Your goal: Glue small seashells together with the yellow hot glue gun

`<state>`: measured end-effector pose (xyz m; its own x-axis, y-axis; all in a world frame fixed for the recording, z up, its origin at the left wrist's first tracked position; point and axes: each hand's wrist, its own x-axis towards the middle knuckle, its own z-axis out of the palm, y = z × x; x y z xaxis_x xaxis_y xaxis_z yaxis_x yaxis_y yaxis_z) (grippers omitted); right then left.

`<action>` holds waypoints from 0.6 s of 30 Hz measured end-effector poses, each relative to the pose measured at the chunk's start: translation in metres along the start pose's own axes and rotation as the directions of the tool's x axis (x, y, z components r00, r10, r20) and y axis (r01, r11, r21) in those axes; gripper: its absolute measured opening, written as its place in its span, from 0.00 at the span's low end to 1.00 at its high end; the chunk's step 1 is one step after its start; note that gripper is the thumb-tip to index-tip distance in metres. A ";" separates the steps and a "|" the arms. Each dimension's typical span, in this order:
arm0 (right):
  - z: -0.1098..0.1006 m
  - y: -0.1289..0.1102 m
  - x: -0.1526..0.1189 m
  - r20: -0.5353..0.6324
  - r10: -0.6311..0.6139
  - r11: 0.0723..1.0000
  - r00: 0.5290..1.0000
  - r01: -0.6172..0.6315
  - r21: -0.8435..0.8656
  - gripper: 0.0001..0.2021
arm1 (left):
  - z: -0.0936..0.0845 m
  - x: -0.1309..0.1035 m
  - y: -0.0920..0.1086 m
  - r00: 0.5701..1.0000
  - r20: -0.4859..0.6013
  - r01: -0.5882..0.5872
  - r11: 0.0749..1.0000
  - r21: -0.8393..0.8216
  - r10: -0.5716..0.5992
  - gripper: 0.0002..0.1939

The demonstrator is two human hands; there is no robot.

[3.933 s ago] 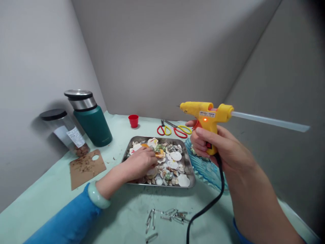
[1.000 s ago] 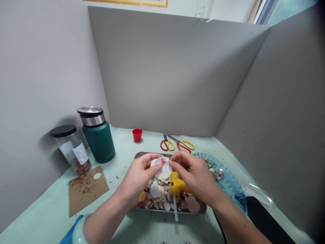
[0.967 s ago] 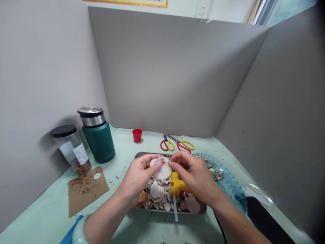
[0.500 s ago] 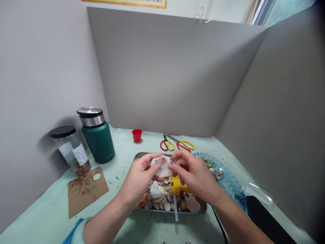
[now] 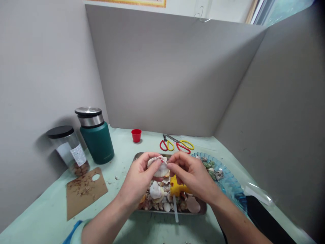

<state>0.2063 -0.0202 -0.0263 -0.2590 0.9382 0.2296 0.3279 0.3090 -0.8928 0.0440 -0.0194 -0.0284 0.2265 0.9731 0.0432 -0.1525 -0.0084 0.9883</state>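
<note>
My left hand [image 5: 143, 169] grips a pale fan-shaped seashell [image 5: 160, 171] between thumb and fingers, over a metal tray [image 5: 144, 210] of shells. A small red spot and a thin pale strand show on the shell near my left thumb. At the shell's right edge, my right hand [image 5: 189, 171] is closed in a pinch; what sits between its fingertips is too small to make out. Below that hand a yellow hot glue gun [image 5: 176, 186] lies on the shells, a clear glue stick [image 5: 175, 210] jutting out toward me.
Behind the tray lie two pairs of scissors [image 5: 186, 145] and a red cup [image 5: 136, 135]. On the left stand a green flask [image 5: 98, 142], a black-lidded jar [image 5: 69, 152] and a brown board [image 5: 87, 195] with crumbs. A blue scalloped dish [image 5: 232, 183] holds shells at right.
The shell has tilted in my left hand, so its red mark is mostly covered. My right fingertips stay at its edge, having shifted only slightly. The view has moved a little.
</note>
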 end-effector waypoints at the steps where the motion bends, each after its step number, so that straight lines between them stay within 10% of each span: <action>1: 0.000 0.000 0.000 -0.001 0.006 1.000 1.000 -0.006 0.020 0.06 | 0.000 0.000 -0.001 1.000 0.000 -0.018 1.000 0.005 0.018 0.10; 18: 0.001 -0.005 -0.005 -0.067 -0.026 0.999 0.997 0.027 0.020 0.07 | -0.002 -0.010 -0.007 0.951 0.080 -0.309 0.887 0.344 0.300 0.07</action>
<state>0.2046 -0.0268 -0.0233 -0.2058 0.9383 0.2780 0.3026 0.3312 -0.8937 0.0411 -0.0283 -0.0361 0.2468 0.9039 0.3494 0.1261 -0.3874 0.9133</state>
